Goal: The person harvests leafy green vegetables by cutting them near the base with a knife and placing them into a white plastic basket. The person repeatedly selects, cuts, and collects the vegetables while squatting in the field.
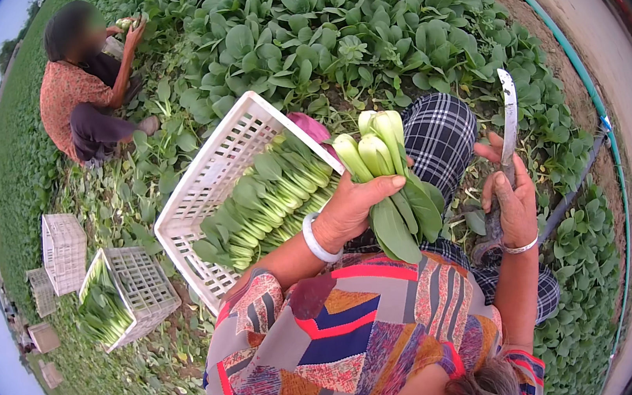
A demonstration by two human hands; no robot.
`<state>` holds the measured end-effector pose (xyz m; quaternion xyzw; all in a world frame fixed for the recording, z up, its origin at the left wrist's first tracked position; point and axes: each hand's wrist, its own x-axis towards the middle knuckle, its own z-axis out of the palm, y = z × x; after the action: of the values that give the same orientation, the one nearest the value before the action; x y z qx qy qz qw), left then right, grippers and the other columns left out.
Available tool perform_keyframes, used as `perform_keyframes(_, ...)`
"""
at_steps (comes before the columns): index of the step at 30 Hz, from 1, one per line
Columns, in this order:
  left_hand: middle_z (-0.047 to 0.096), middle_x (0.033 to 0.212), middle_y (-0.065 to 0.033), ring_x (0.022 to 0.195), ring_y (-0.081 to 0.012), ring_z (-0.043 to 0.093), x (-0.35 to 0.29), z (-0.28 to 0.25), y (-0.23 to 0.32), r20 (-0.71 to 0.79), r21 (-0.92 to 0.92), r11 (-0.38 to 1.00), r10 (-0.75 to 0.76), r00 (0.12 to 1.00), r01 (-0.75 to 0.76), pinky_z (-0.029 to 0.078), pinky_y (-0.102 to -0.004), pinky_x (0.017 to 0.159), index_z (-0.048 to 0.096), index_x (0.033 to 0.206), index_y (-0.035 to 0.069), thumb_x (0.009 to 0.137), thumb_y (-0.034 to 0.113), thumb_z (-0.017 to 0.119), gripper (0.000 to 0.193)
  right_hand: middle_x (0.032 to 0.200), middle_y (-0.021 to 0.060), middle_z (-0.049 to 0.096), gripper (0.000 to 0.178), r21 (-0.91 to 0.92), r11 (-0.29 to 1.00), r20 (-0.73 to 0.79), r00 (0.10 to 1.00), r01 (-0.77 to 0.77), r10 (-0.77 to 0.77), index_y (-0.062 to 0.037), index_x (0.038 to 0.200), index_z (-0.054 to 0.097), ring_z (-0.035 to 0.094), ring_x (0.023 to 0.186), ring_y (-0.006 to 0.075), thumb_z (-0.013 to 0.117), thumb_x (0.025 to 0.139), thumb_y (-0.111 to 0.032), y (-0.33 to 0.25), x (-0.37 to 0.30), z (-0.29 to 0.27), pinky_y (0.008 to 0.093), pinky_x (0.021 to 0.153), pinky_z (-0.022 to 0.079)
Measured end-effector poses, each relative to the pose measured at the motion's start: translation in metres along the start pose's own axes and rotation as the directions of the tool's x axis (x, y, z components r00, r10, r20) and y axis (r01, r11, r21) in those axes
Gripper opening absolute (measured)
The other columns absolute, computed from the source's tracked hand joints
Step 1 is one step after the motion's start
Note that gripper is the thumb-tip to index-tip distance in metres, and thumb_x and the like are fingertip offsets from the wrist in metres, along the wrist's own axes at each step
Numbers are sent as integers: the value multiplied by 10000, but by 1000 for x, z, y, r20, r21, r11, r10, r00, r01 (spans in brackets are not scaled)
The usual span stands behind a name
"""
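Note:
My left hand (360, 204) is closed round several heads of bok choy (378, 150), their pale cut stems pointing up and away from me and the green leaves hanging below the fingers. In my right hand (512, 197) is a knife (509, 114) with a worn, light blade held upright, its handle partly hidden by the fingers. The blade is apart from the bunch. Left of my left hand, a white plastic crate (194, 169) stands tilted in view, with rows of bok choy (276, 194) laid inside it.
Growing leafy plants (327, 30) fill the ground ahead and to the right. A second filled crate (142, 294) and a stack of crates (64, 252) stand at left. Another person (86, 91) crouches at far left, holding greens. A teal hose (547, 19) edges a dirt road.

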<state>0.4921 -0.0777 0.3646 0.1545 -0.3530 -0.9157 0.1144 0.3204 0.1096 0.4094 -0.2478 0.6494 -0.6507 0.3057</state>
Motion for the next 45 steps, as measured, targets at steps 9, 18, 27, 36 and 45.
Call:
perform_keyframes(9,648,972,-76,846,-196,647,24,-222,-1,-686,144,989,89,722,14,544,-340,756,580,1111,6,799,32,656,322,1031,47,667,445,48,980,-296,934,-196,201,-47,1370,452,491,567,41,558,977,-229,43,3,-48,202,505,413)
perform_keyframes(18,489,1320,-260,1172,-357,557,134,-432,-83,-965,186,789,259,-43,586,482,-393,974,134,1442,-77,577,554,851,1289,953,43,670,439,104,954,-452,841,-282,298,-23,1340,469,514,553,65,580,961,-214,80,-16,-68,216,493,428)
perform_keyframes(27,389,1483,-90,1293,-247,466,123,-464,-81,-894,367,618,28,446,696,398,-442,1071,222,1509,88,952,489,470,730,940,43,660,408,287,855,-433,737,-433,519,-74,1301,474,528,540,82,600,952,-244,132,-7,-73,229,474,432)
perform_keyframes(36,438,1411,-214,1224,-324,506,84,-305,-23,-681,696,421,643,350,581,414,-405,1026,276,1431,-107,813,260,755,864,851,37,589,279,317,791,-322,725,-523,608,-73,1147,449,547,577,111,502,999,-304,214,54,-117,265,506,467)
perform_keyframes(45,488,1287,-180,1096,-292,545,219,-90,-11,139,970,-244,568,811,5,450,-361,920,517,1289,4,775,-54,557,519,964,120,635,375,-54,855,-292,827,-516,481,-24,1270,464,659,727,205,470,984,-266,326,199,-185,353,651,536)
